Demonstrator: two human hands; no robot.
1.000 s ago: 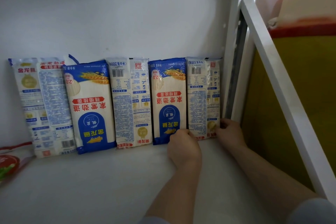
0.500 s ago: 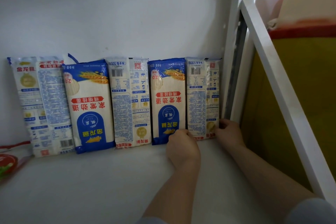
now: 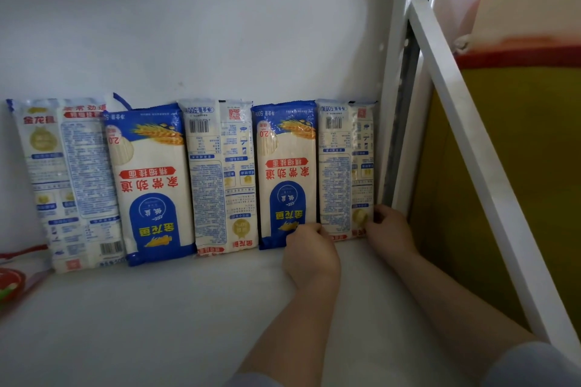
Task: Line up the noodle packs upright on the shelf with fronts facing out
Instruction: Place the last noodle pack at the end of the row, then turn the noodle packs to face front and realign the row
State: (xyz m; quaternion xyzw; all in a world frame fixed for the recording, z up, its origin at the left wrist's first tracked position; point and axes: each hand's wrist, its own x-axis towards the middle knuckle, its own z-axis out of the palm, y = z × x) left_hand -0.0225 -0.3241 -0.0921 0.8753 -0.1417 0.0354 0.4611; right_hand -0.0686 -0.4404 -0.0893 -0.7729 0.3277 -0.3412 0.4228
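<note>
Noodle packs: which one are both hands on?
The rightmost pack, back side out, beside the shelf post. The left hand and right hand flank its bottom corners; the other four stand untouched.

Noodle packs [image 3: 220,176] are glossy printed plastic film (slightly crinkled); the shelf [image 3: 157,324] looks matt, smooth white.

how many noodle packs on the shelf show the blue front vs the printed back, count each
Blue front out: 2, second from left and fourth
Printed back out: 3, far left, middle, far right
Total: 5 packs
</note>
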